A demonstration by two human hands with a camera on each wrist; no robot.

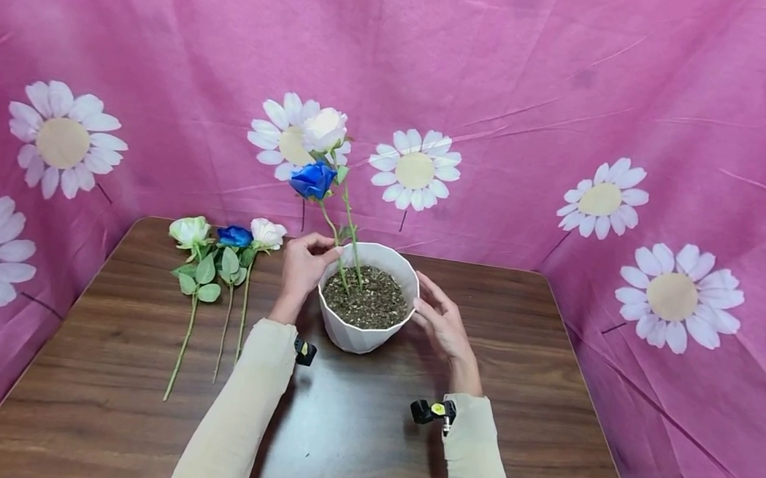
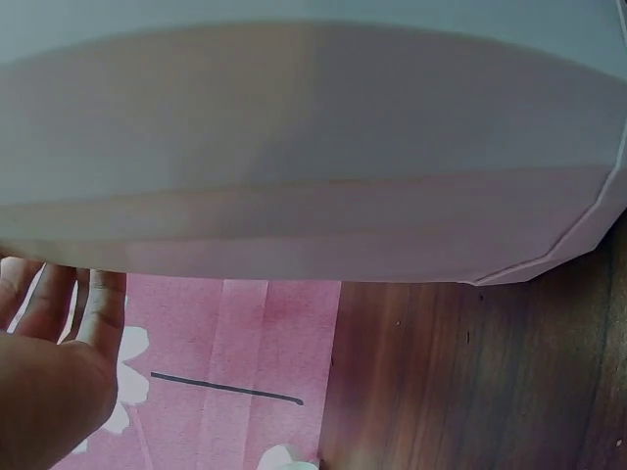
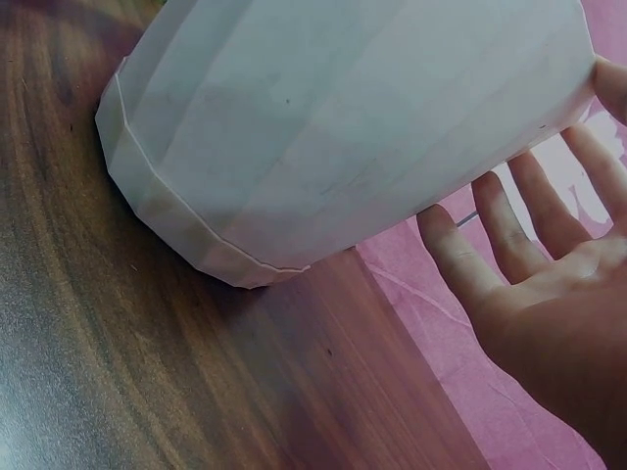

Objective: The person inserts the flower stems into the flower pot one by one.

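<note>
- Nearest the camera, a left cream sleeve (image 1: 234, 413) and a right cream sleeve (image 1: 480, 450) are reaching forward over the table.
- The left hand (image 1: 301, 269) is bending round the flowerpot's left side, its thumb lying at the rim beside a stem; whether it is pinching rim or stem, I cannot tell.
- The right hand (image 1: 445, 327) is spreading its fingers, their tips touching the pot's right wall.
- Between them, the white faceted flowerpot (image 1: 359, 338) is standing upright on the table, holding brown soil (image 1: 379, 304).
- In that soil, a potted blue rose (image 1: 312, 180) and a taller potted white rose (image 1: 326, 129) are leaning left.
- Left of the pot, a greenish-white rose (image 1: 189, 232), a second blue rose (image 1: 234, 236) and a pinkish-white rose (image 1: 268, 233) are lying on the wood-grain table (image 1: 510, 422).
- Behind, a pink daisy-print cloth (image 1: 498, 70) is hanging.
</note>
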